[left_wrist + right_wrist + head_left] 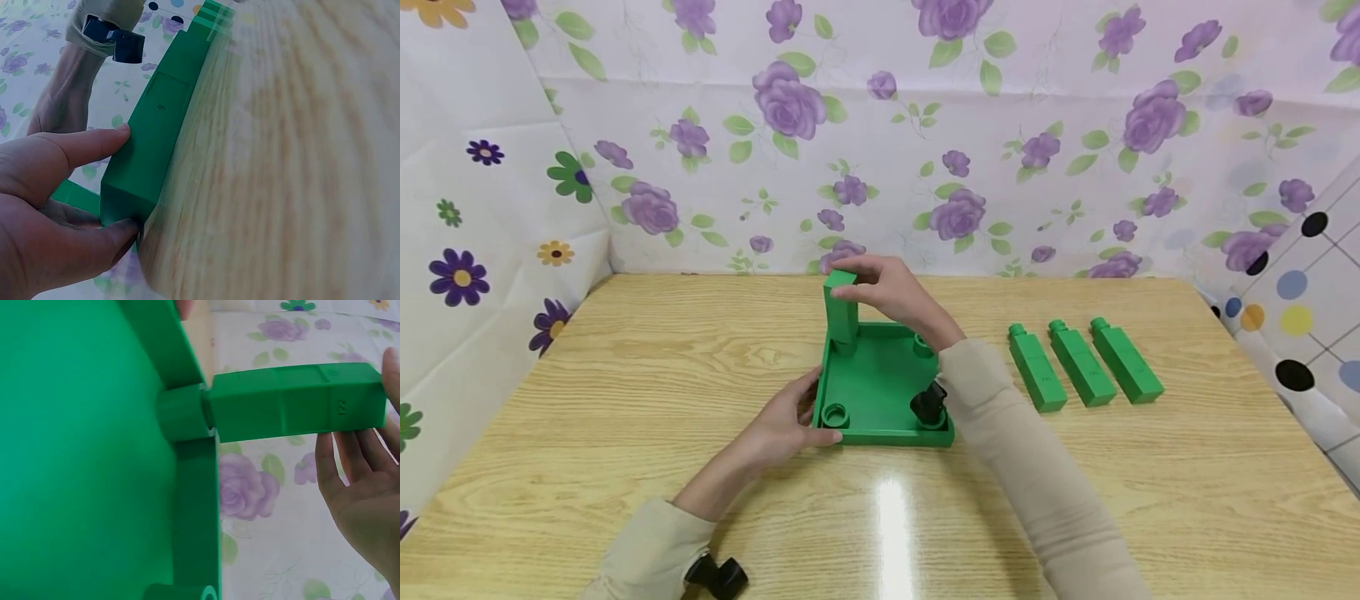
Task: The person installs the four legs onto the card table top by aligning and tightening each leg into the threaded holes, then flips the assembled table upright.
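Note:
A square green tray-like plate (pixel 880 379) with raised edges lies on the table, round sockets at its corners. At its front left corner my left hand (pixel 778 429) grips the edge (pixel 150 137), thumb on the front side. My right hand (pixel 891 292) holds the upper end of a green square leg (pixel 841 312), which stands upright over the back left socket. In the right wrist view the leg (pixel 300 403) meets that socket (pixel 184 412) with its narrow end; how deep it sits I cannot tell. The front left socket (pixel 835 415) holds nothing.
Three more green legs, a left one (pixel 1037 367), a middle one (pixel 1081 362) and a right one (pixel 1126 358), lie side by side on the wooden table (pixel 625 375), right of the plate. A flowered cloth (pixel 887 150) hangs behind the table.

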### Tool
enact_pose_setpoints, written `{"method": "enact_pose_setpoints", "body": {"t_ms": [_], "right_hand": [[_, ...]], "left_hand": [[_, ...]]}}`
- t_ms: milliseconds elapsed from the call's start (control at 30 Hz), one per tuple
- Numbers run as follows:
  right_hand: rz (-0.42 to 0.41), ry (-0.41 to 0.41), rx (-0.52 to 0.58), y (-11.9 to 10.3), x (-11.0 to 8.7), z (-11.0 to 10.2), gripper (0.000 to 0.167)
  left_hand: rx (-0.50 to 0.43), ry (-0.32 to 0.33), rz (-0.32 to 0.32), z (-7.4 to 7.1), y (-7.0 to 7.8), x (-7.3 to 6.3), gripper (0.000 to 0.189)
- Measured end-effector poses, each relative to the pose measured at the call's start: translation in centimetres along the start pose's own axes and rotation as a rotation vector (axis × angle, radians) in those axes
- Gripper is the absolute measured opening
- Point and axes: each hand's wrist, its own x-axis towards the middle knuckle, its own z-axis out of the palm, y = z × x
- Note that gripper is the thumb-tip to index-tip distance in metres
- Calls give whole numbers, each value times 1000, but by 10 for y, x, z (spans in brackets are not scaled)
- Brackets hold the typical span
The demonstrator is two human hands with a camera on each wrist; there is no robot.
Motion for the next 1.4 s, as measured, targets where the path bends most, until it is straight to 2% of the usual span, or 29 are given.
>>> {"method": "enact_pose_setpoints", "body": {"t_ms": [200, 400, 667, 867, 967, 1133, 1200, 1400], "right_hand": [[15, 93, -110, -1, 1, 8, 45], [-18, 160, -167, -2, 1, 15, 40], [-18, 198, -205, -4, 1, 22, 37], [-2, 195, -219, -4, 3, 24, 38], [-6, 146, -173, -2, 2, 22, 42], [7, -19, 81, 6, 0, 15, 55], [23, -68, 157, 9, -1, 11, 55], [39, -129, 257, 14, 0, 5, 54]], "left_hand": [[-1, 1, -8, 0, 0, 0, 94], [3, 5, -20, 0, 0, 0, 95], [1, 4, -19, -1, 0, -1, 94], [-4, -6, 1, -1, 0, -1, 93], [0, -1, 0, 0, 0, 0, 93], [6, 9, -10, 1, 0, 1, 93], [6, 10, -14, 1, 0, 1, 94], [1, 14, -15, 0, 0, 0, 94]]}}
